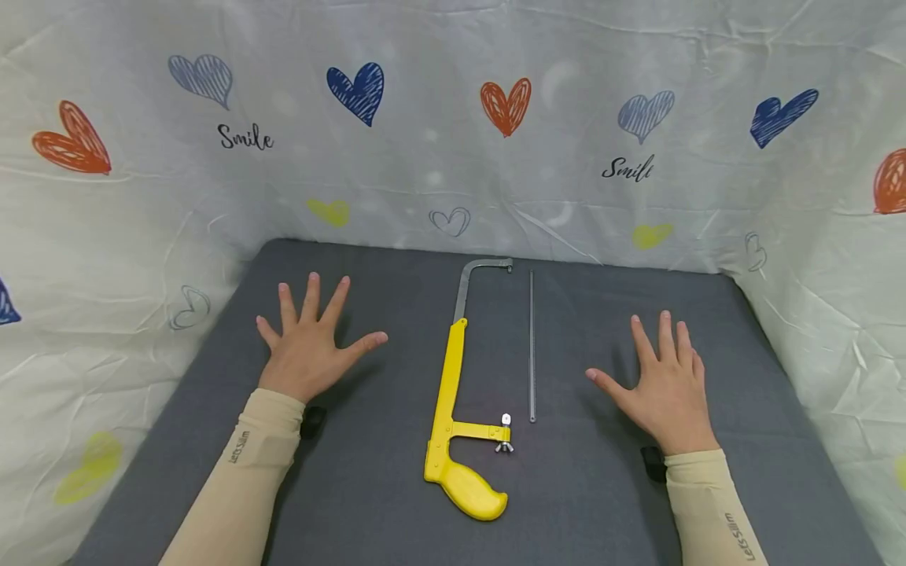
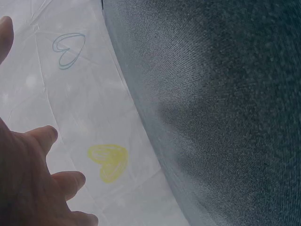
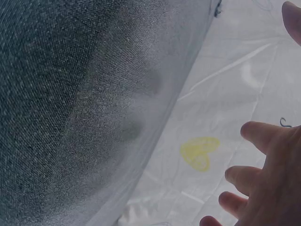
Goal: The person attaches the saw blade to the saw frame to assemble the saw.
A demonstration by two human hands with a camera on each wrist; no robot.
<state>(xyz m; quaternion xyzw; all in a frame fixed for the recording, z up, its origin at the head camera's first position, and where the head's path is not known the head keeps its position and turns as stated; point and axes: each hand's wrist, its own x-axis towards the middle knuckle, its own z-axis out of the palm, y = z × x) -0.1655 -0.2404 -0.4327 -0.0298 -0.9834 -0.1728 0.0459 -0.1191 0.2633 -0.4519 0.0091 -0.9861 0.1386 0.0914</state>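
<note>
A hacksaw frame (image 1: 447, 385) with a yellow handle and grey metal front lies on the dark grey table, its grip toward the near edge. Just right of it lies a thin saw blade (image 1: 532, 346), detached and parallel to the frame. To the left of the frame my left hand (image 1: 306, 358) spreads its fingers wide, palm down, holding nothing. My right hand (image 1: 668, 393) is likewise spread, right of the blade, with nothing in it. In the wrist views, fingers of the left hand (image 2: 28, 174) and right hand (image 3: 273, 174) show apart from any object.
The table (image 1: 396, 487) is covered in dark grey cloth. White sheeting (image 1: 425, 173) printed with hearts and the word Smile rises behind the far edge and along both sides. A wing nut (image 1: 504, 446) sits on the frame's lower arm.
</note>
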